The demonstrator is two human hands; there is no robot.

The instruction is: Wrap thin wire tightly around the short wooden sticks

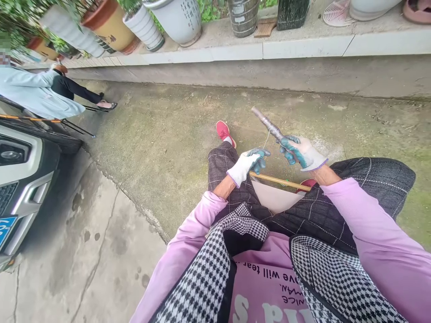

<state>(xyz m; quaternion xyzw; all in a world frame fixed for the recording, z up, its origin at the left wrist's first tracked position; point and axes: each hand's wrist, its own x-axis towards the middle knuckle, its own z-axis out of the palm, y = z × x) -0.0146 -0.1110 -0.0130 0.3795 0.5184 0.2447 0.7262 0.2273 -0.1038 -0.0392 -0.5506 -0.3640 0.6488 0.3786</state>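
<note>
My right hand, in a white and teal work glove, is closed round a grey spool-like rod wound with thin wire or string; the rod points up and to the left. My left hand, gloved the same way, pinches the thin strand that runs down from the rod. A yellow wooden stick lies across my lap just below both hands. I sit with my legs in checked trousers, and one red shoe rests on the concrete ahead.
A car's front stands at the left edge. Another person in a light jacket sits at the far left beside thin poles. Plant pots and containers line a raised kerb at the back. Cracked concrete ground stretches between.
</note>
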